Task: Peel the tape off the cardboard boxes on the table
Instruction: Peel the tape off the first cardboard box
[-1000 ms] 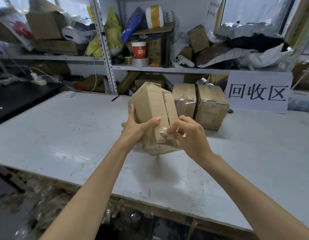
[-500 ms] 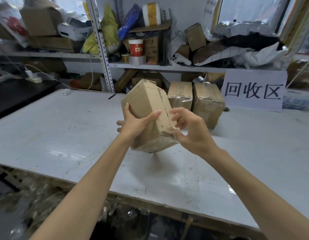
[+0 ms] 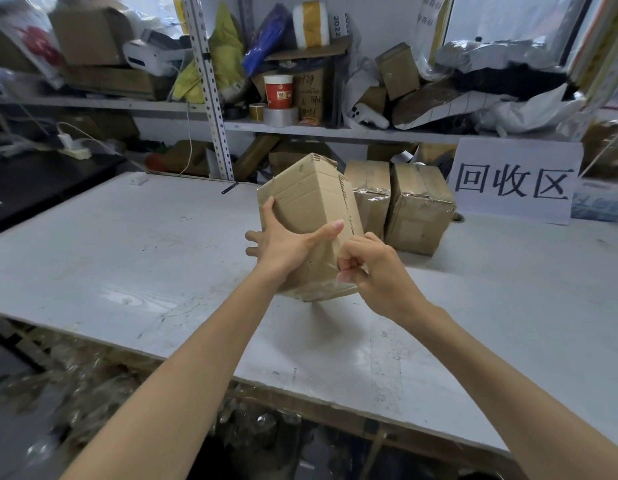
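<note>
Gripping closed cardboard box (image 3: 311, 199) w/ L hand (image 3: 286, 247), R hand (image 3: 373, 271) curled at taped edge, grasp unclear

Matt brown cardboard box (image 3: 307, 202), creased, its torn top edge rough, with wrinkled, glossy clear tape (image 3: 318, 289) around its lower end. A second box (image 3: 369, 192) and a third box (image 3: 420, 209), same cardboard, shine under crinkled clear tape. Matt white table (image 3: 127, 254), scuffed and scratched. Matt white paper sign (image 3: 515, 181). Perforated grey metal shelf post (image 3: 210, 91).
</note>
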Demonstrator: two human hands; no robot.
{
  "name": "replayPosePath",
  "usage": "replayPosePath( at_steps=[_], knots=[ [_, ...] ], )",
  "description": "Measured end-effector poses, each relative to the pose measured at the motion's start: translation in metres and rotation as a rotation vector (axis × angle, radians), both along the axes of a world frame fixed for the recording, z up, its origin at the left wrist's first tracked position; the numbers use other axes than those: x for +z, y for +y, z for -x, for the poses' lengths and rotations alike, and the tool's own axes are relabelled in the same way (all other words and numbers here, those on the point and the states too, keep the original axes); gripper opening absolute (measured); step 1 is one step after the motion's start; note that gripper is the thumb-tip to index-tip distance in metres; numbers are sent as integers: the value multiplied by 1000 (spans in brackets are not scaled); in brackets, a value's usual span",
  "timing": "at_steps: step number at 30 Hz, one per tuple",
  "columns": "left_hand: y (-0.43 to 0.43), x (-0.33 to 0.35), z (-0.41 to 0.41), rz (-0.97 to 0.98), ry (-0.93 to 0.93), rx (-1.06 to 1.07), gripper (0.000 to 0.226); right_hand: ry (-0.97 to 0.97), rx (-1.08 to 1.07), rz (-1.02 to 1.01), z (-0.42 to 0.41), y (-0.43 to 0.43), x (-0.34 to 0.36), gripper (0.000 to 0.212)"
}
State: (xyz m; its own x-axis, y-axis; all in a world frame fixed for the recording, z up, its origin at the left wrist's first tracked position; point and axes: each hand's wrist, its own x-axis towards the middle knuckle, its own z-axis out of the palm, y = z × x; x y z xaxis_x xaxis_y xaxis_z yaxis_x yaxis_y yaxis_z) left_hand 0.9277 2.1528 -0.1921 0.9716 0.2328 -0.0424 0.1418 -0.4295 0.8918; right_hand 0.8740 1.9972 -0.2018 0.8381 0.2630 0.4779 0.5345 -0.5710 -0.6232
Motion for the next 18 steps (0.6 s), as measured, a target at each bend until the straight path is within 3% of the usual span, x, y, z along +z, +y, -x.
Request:
replayPosePath(
  at_steps=[5, 10, 13, 15, 18],
  knots=[
    [-3, 2, -2, 18, 28, -13, 130, -92, -7, 64, -3, -2, -5, 27],
    [16, -8, -4, 60, -27, 18, 126, -92, -263, -132, -3, -14, -13, 28],
    [24, -22, -1, 34, 26, -18, 94, -18, -245, -71, -6, -15, -19, 47],
    [24, -28, 1, -19, 24, -34, 79, -23, -261, -42, -6, -8, -27, 28],
    [27, -32, -1, -24, 82, -51, 90, 3, -306, -76, -6, -1, -34, 9]
  ],
)
